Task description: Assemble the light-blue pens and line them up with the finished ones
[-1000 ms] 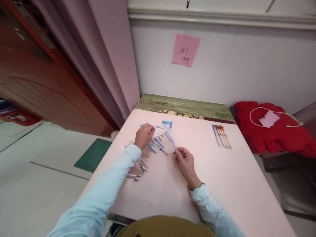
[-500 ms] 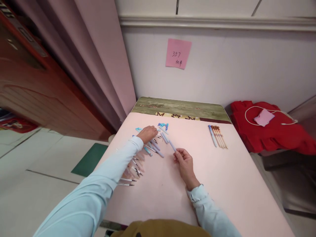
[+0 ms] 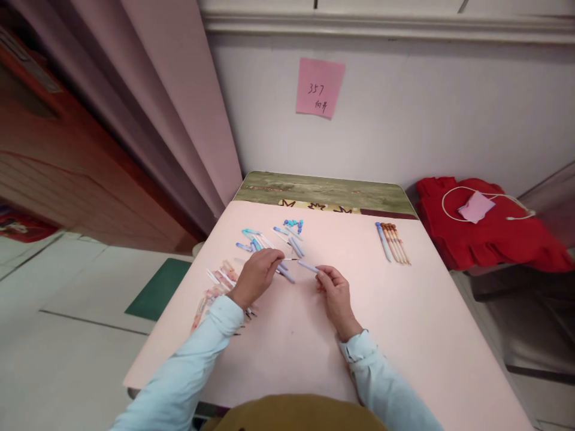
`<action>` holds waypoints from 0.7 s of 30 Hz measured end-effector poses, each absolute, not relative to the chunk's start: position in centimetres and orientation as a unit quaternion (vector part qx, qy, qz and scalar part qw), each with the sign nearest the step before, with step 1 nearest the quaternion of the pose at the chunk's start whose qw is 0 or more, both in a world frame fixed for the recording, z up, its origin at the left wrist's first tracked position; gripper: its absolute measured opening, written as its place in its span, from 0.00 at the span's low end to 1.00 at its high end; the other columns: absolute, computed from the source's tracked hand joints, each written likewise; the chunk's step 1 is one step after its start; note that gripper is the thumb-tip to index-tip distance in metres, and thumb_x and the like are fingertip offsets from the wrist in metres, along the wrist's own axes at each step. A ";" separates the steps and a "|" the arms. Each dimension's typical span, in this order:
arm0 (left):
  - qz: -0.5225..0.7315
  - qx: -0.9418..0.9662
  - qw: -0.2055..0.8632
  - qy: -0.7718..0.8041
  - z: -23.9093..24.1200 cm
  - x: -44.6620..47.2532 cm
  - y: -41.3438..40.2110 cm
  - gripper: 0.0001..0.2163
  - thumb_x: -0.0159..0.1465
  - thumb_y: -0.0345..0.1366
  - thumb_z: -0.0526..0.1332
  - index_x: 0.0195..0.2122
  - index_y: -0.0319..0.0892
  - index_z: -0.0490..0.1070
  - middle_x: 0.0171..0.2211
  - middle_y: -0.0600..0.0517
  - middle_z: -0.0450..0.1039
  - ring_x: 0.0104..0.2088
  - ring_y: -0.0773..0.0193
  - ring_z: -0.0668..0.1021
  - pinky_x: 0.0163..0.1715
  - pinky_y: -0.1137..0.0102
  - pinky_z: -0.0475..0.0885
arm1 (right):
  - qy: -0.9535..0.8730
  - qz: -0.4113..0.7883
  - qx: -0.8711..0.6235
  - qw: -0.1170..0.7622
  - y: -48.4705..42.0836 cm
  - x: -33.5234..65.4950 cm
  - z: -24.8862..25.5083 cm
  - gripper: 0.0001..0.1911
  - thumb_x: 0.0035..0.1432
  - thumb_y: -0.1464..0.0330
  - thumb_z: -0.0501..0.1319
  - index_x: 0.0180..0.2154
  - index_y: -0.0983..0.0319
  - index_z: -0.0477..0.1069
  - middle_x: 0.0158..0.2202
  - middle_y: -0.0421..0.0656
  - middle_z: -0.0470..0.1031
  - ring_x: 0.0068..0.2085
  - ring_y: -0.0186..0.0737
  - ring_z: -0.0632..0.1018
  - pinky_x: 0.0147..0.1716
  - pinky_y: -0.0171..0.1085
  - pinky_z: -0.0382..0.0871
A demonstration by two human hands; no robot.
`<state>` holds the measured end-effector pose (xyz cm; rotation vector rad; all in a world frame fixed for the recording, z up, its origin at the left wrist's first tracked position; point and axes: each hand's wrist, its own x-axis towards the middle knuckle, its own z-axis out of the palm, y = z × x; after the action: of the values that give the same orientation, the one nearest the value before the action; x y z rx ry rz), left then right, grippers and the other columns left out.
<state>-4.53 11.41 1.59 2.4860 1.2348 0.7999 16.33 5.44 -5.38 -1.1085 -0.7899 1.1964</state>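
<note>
Between the fingers of my left hand (image 3: 257, 274) is a thin white pen refill (image 3: 290, 259) with a dark tip pointing right. My right hand (image 3: 335, 296) pinches a pale lavender pen barrel (image 3: 308, 266), its far end at the refill's tip; I cannot tell whether the tip is inside. Two more lavender barrels (image 3: 296, 246) lie just beyond. Blue and turquoise pen parts (image 3: 251, 233) are spread past my left hand, partly hidden by it. Small blue and turquoise pen toppers (image 3: 294, 225) sit in a cluster at the back.
Pinkish pen parts and refills (image 3: 215, 287) lie near my left forearm. Several whole pens (image 3: 393, 242), one blue and the others beige with brown tops, stand in a row on the right of the pink tabletop (image 3: 404, 335). A red-covered stool (image 3: 494, 239) holds a white cable.
My left hand has picked up a refill from the pile and brought it toward me, to the barrel. The barrel in my right hand has tilted flatter.
</note>
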 end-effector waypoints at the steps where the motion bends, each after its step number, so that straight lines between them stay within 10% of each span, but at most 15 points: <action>1: 0.286 0.845 0.138 0.431 1.6 -4.6 10.9 0.07 0.69 0.33 0.52 0.42 0.45 0.69 0.38 0.50 0.75 0.41 0.60 0.75 0.43 0.65 0.66 | -0.339 0.522 -0.481 0.617 5.4 16.3 -5.4 0.11 0.57 0.62 0.63 0.39 0.61 0.74 0.24 0.37 0.68 0.25 0.32 0.67 0.25 0.33 0.62; 21: 0.273 0.862 0.087 0.419 3.9 -4.5 10.6 0.07 0.69 0.35 0.53 0.41 0.43 0.71 0.36 0.50 0.76 0.40 0.59 0.75 0.41 0.63 0.63 | -0.337 0.528 -0.479 0.615 5.1 16.7 -5.0 0.10 0.56 0.61 0.63 0.37 0.61 0.74 0.22 0.36 0.67 0.24 0.32 0.66 0.24 0.33 0.60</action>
<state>-4.48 10.62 3.94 2.5672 1.2480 0.8141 16.68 5.07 -5.04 -1.1047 -0.7753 1.2153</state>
